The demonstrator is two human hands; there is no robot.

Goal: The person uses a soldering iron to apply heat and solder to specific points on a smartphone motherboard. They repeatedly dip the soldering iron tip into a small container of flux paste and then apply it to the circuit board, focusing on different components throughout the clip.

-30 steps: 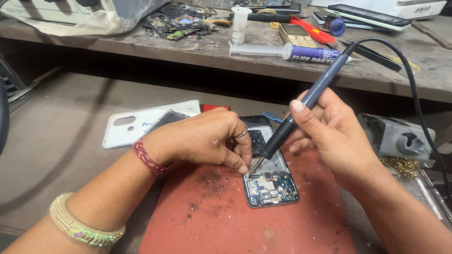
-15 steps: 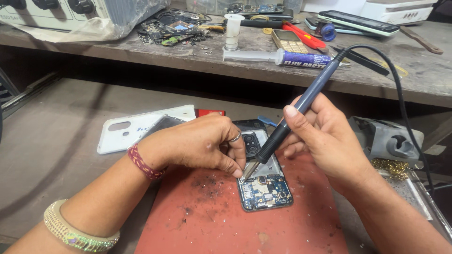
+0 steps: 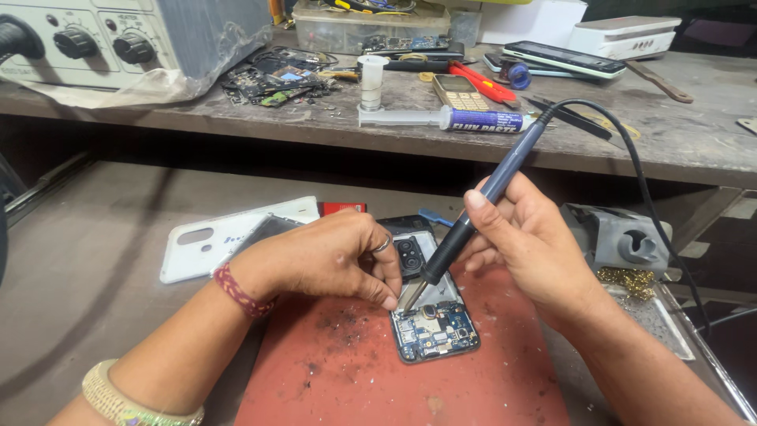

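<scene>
Two levels of worktop (image 3: 95, 260) here — a lower grey surface and a raised shelf (image 3: 678, 134) behind it. On the shelf: a grey box with knobs (image 3: 118, 43) at far left, loose circuit boards (image 3: 272, 79), a syringe tube (image 3: 441, 118), a red cutter (image 3: 481, 81) and a dark phone (image 3: 564, 59). On the lower level a red mat (image 3: 355, 379) carries an opened phone (image 3: 430, 308), back off, blue board exposed at the near end. A white back cover (image 3: 217, 244) lies just left of it, an iron stand (image 3: 623, 241) with brass wool (image 3: 631, 280) to the right.

Left hand (image 3: 323, 256) rests on the phone's left edge, thumb and forefinger pinched together at the board — whether they grip anything, cannot tell. Right hand (image 3: 524, 244) is clenched around a dark soldering iron (image 3: 473, 217) like a pen, cable looping up over the shelf; the tip sits on the board just beside the left fingertips.
</scene>
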